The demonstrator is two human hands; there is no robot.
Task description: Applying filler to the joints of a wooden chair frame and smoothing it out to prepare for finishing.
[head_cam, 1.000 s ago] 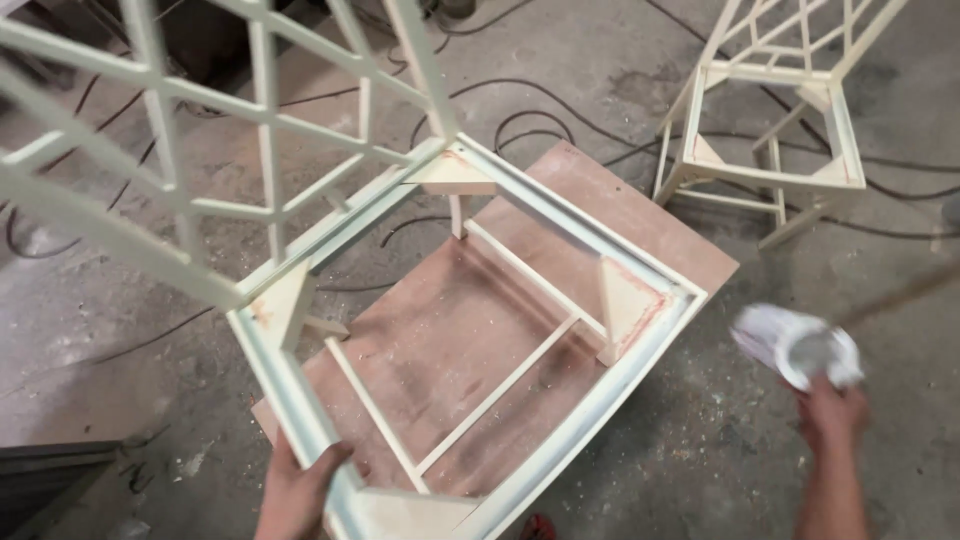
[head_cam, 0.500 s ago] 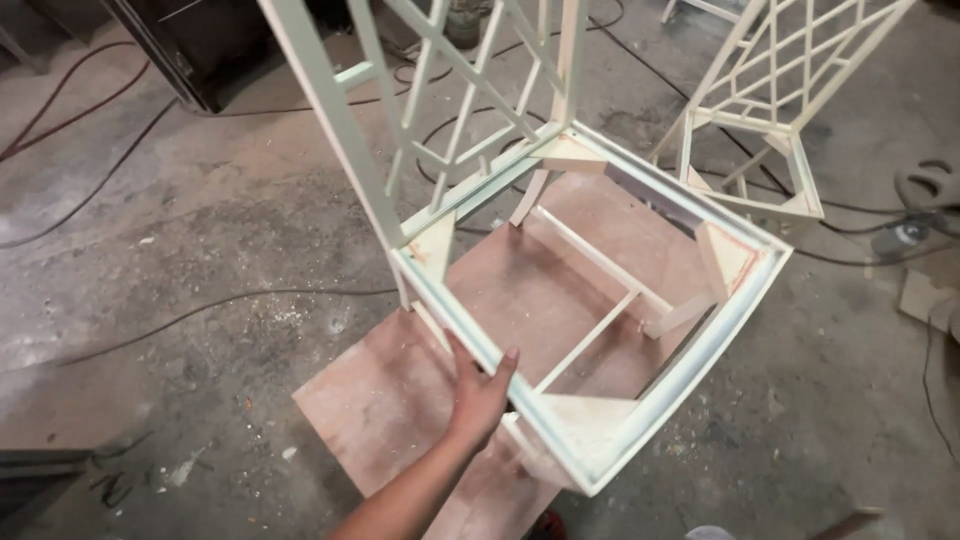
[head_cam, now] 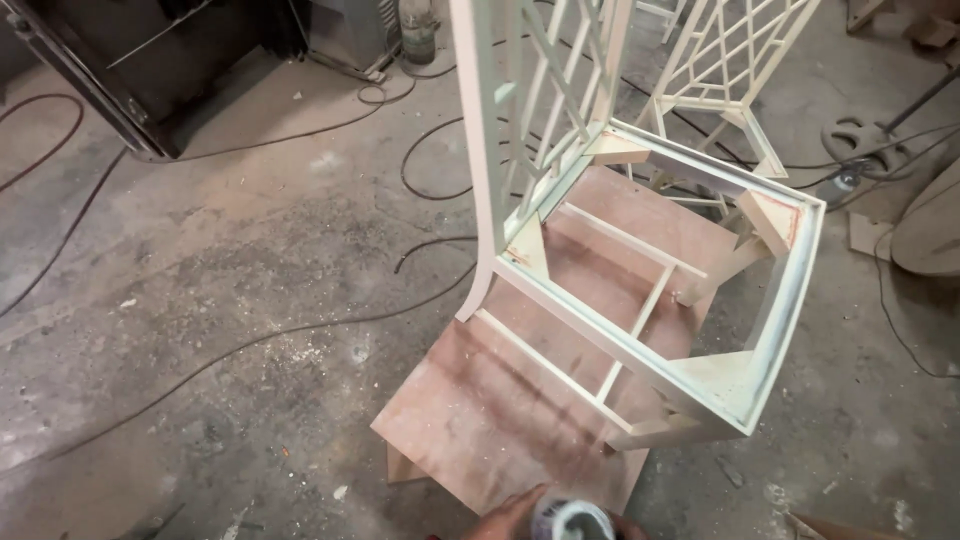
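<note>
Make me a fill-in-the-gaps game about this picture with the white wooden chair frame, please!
1. The white wooden chair frame stands on a flat reddish-brown ____ board.
2. The chair frame has no ____ panel, so the board shows through its open middle.
3. A thin black ____ snakes over the dusty grey concrete floor.
4. At the bottom edge, a hand holds a small round ____.

Missing words: plywood; seat; cable; can
</note>
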